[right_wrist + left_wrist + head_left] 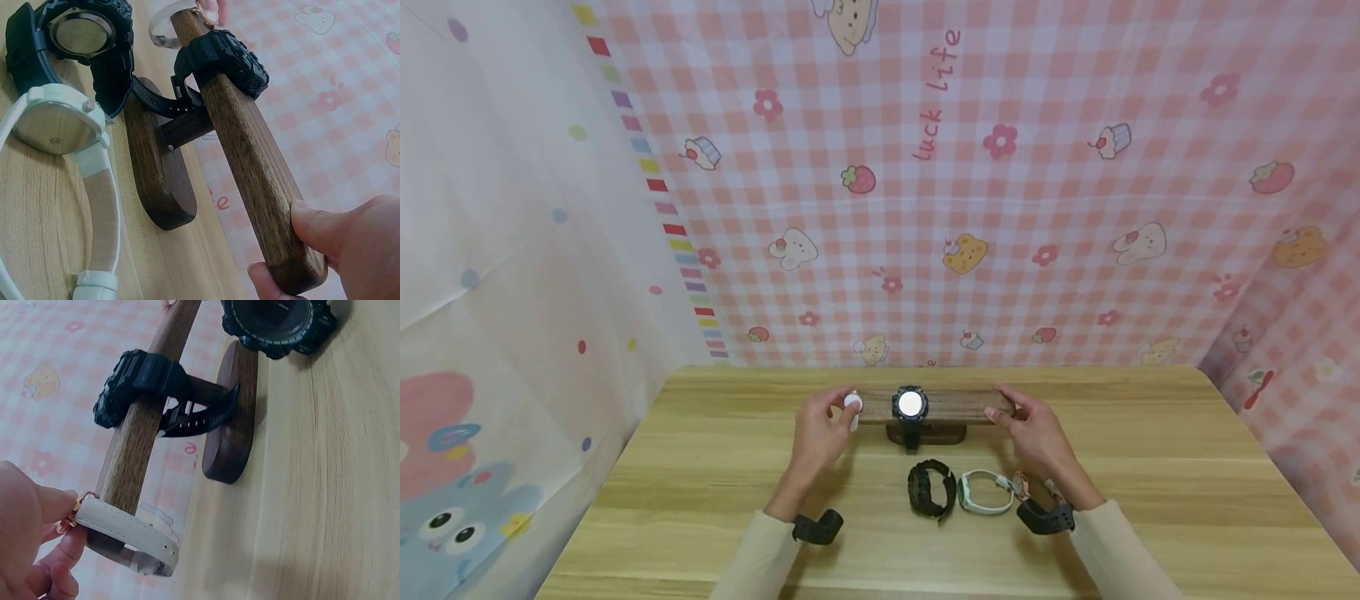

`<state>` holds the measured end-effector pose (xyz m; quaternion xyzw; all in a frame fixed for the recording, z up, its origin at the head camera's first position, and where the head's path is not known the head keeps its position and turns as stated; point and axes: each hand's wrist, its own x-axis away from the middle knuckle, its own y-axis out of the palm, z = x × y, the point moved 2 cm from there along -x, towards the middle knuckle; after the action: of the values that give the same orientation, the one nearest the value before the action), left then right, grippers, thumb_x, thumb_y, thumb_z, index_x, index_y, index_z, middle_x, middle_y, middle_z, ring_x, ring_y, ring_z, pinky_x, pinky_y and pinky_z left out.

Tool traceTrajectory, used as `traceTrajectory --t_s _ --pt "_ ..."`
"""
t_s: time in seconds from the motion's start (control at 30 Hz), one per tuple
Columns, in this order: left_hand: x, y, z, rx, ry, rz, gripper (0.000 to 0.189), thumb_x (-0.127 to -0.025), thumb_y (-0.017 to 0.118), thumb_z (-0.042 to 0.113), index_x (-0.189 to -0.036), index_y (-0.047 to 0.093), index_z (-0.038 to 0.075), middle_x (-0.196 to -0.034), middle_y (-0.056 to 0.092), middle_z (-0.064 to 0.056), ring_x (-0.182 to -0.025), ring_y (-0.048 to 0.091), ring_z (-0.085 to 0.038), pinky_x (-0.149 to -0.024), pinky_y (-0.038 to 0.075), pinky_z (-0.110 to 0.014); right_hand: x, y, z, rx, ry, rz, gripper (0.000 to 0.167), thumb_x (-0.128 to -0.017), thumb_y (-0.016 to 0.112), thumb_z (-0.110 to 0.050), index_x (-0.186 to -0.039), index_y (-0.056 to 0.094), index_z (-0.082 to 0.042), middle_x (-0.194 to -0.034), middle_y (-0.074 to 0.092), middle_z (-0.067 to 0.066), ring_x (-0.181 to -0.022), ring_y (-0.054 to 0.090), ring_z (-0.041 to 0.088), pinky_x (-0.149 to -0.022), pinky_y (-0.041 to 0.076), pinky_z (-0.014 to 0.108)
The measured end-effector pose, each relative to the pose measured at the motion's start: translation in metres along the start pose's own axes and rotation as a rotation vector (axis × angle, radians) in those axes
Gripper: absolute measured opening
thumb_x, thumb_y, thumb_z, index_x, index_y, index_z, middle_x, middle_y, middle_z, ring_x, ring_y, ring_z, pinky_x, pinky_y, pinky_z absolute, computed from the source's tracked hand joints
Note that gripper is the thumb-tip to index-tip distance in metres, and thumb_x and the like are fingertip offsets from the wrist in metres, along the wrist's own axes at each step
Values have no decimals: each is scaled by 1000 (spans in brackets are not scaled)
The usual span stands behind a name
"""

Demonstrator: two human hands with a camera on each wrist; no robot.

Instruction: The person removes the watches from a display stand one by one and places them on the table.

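Fingers, left hand (pixel 818 427): thumb and fingertips together, pinching the case of the white-strapped watch (pixel 853 403); farthest left of the working group.
White-strapped watch: at the left end of the wooden bar (pixel 955 407), which shows inside the strap's loop in the left wrist view; round pale face, rose-gold metal at the case, stitched strap with holes.
Left wrist: black device (pixel 817 527) strapped on, below the hand.
Wooden bar: dark brown, grained, rounded edges; carried by a short stem over a rounded base (pixel 159 169) on the light wood table (pixel 700 500).
Black watch on the bar (pixel 911 404): around the bar, left of its middle, between both hands; face bright white in the head view, perforated strap tail hanging by the base.
Front of stand, left to right: second black watch (pixel 932 489), on its side, strap curled; mint-white watch (pixel 985 492), strap looped; rose-gold watch (pixel 1021 485), partly hidden by the right wrist's black device (pixel 1047 517).
Fingers, right hand (pixel 1037 429): clamped on the bar's right end, thumb on the near side.
Behind: pink checked cloth (pixel 925 208).
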<state>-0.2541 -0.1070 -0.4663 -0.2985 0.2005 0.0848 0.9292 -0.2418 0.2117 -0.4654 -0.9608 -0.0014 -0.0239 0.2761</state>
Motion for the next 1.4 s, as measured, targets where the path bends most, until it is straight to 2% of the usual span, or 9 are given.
traceTrajectory --t_s 0.2,0.43,0.63,0.87,1.07,1.4 --pt "2 -11 -5 16 -17 20 23 -87 74 7 -109 74 1 -83 70 -5 -77 58 -18 -71 39 -30 0 0 0 1 2 0 54 -97 65 -29 -146 49 -14 -86 62 18 -59 45 15 -48 36 27" --pt "8 -22 -9 5 -23 32 23 -86 76 9 -108 74 3 -85 71 -3 -79 60 -17 -71 40 -29 -1 0 0 8 6 2 53 -97 65 -30 -146 50 -16 -86 62 18 -58 44 15 -49 36 28" --pt "13 -28 -8 -7 -12 20 24 -86 76 8 -109 74 2 -84 70 -4 -79 60 -24 -71 41 -29 0 0 1 2 5 1 54 -97 65 -32 -146 50 -16 -88 64 17 -59 45 15 -48 35 28" --pt "22 -34 -6 -7 -29 -39 22 -86 77 9 -107 75 2 -84 68 -3 -81 55 -28 -71 40 -28 -2 0 1 -1 18 6 53 -97 65 -30 -146 50 -16 -87 63 18 -59 44 15 -48 35 27" --pt "32 -36 -2 -34 4 -91 25 -85 78 9 -107 74 0 -81 68 0 -76 53 -26 -70 40 -27 -2 0 2 3 15 8 54 -96 66 -30 -145 51 -15 -87 63 18 -59 44 15 -48 35 28" --pt "49 -23 10 -11 0 -210 24 -83 79 8 -106 75 3 -80 69 6 -79 58 -22 -71 43 -25 -2 -1 2 1 10 4 54 -96 65 -29 -146 50 -14 -89 65 19 -61 44 15 -50 35 28"
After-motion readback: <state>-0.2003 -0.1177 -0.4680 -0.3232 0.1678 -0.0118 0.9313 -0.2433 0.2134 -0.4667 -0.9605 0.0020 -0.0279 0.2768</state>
